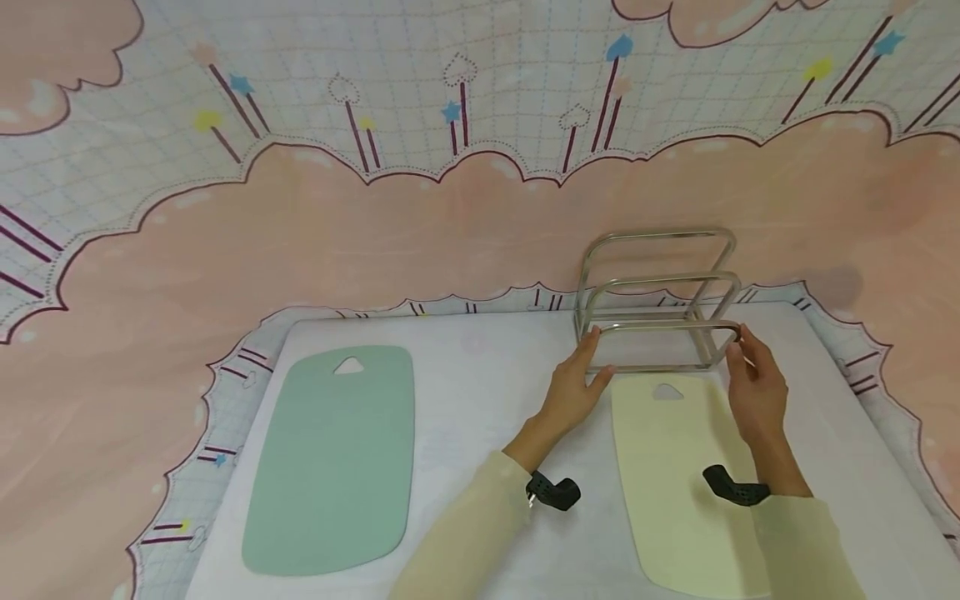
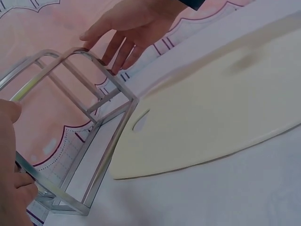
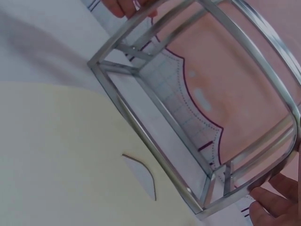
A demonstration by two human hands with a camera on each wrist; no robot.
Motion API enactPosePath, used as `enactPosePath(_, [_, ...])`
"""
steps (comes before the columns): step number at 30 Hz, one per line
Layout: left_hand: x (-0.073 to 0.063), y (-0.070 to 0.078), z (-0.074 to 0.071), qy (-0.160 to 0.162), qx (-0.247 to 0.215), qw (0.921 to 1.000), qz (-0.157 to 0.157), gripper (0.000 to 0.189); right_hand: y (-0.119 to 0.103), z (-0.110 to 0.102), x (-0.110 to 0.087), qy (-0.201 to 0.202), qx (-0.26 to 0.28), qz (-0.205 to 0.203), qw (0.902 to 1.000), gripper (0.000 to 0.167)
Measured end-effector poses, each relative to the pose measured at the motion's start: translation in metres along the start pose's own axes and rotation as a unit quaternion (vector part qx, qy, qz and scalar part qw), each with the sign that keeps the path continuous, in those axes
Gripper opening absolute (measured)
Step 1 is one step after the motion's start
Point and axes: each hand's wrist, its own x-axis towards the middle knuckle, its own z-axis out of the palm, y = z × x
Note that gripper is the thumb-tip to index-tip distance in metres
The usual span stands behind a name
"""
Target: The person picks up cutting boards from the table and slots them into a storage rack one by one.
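Note:
A silver metal rack (image 1: pixel 663 325) with several upright loops stands at the back right, beyond a pale yellow cutting board (image 1: pixel 675 467). My left hand (image 1: pixel 567 398) holds the rack's left side near the front loop, thumb apart from the fingers. On the opposite side my right hand (image 1: pixel 757 392) grips the front loop's right corner. In the right wrist view, its fingers (image 3: pixel 275 200) lie along the side bar. The rack's bottom front bar (image 2: pixel 110 150) sits right at the board's holed end in the left wrist view.
A green cutting board (image 1: pixel 333 467) with a handle hole lies flat on the left of the white table (image 1: pixel 487 375). Behind the table hangs a peach and white patterned cloth (image 1: pixel 450 225). Black bands with camera mounts (image 1: pixel 557 492) sit on both wrists.

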Motion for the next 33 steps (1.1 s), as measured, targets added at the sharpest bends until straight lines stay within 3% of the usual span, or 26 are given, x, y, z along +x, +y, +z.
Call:
enactPosePath(16, [-0.008,-0.002,-0.004,0.032,-0.015,0.9994,-0.003,0.064,-0.009,0.005,-0.006,-0.016,-0.031,-0.008,0.9994,0.048])
enactPosePath(33, [-0.017,-0.015,-0.015,0.065,-0.035,0.9971,0.017,0.060,-0.010,0.020,-0.013,-0.010,0.003,-0.045,0.9989,0.048])
